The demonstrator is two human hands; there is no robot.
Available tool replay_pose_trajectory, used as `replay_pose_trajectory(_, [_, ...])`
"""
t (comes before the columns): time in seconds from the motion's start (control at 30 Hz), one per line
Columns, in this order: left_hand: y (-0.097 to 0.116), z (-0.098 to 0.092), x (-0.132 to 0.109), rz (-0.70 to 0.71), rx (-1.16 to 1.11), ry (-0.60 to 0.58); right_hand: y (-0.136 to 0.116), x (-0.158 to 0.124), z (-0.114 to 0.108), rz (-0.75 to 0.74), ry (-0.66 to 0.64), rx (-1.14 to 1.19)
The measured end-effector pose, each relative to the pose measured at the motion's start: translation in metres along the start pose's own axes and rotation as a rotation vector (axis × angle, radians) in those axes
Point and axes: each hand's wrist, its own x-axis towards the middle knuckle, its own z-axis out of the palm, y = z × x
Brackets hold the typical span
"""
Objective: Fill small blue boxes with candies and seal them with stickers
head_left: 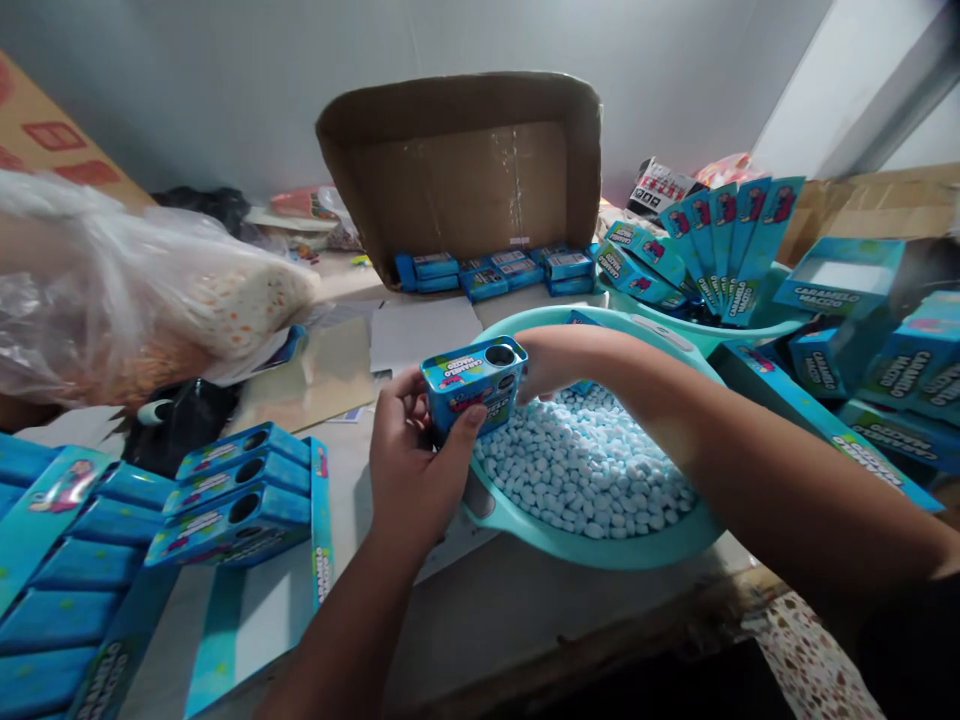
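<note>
My left hand (pixel 414 462) grips a small blue candy box (pixel 472 386) with a round hole in its top, held over the near rim of a teal basin (pixel 600 555). The basin holds a heap of pale blue candies (pixel 585 470). My right hand (pixel 541 362) is right behind the box, above the candies; its fingers are mostly hidden by the box, so what they hold cannot be made out.
Three filled blue boxes (pixel 240 495) lie in a display tray (pixel 247 610) at the lower left. An open cardboard carton (pixel 465 180) with more boxes stands at the back. Flat blue packaging (pixel 720 245) and cartons pile up on the right. A plastic bag (pixel 120 290) lies left.
</note>
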Motion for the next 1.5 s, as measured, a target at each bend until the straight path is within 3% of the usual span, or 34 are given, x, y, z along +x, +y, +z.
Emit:
replay_pose_trajectory(0.2, [0.002, 0.000, -0.001, -0.061, 0.002, -0.016, 0.005, -0.016, -0.020, -0.082, 0.294, 0.000])
replay_pose_trajectory(0.43, [0.000, 0.001, -0.005, -0.118, 0.021, -0.007, 0.000, -0.029, -0.028, -0.348, 0.504, 0.404])
replay_pose_trajectory(0.63, [0.001, 0.001, -0.005, -0.133, 0.021, -0.006, -0.013, -0.028, -0.020, -0.417, 0.607, 0.712])
replay_pose_trajectory(0.73, [0.003, 0.001, -0.005, -0.143, 0.033, -0.016, -0.017, -0.029, -0.019, -0.428, 0.620, 0.761])
replay_pose_trajectory(0.9, [0.003, 0.001, -0.006, -0.194, 0.027, -0.001, -0.026, -0.036, -0.016, -0.474, 0.498, 0.675])
replay_pose_trajectory(1.03, [0.001, 0.002, -0.006, -0.204, 0.014, -0.008, -0.027, -0.037, -0.014, -0.497, 0.519, 0.590])
replay_pose_trajectory(1.2, [-0.002, 0.000, -0.008, -0.206, 0.008, -0.017, -0.024, -0.037, -0.016, -0.479, 0.532, 0.665])
replay_pose_trajectory(1.5, [0.003, 0.002, -0.007, -0.223, 0.025, 0.001, -0.024, -0.040, -0.019, -0.505, 0.578, 0.440])
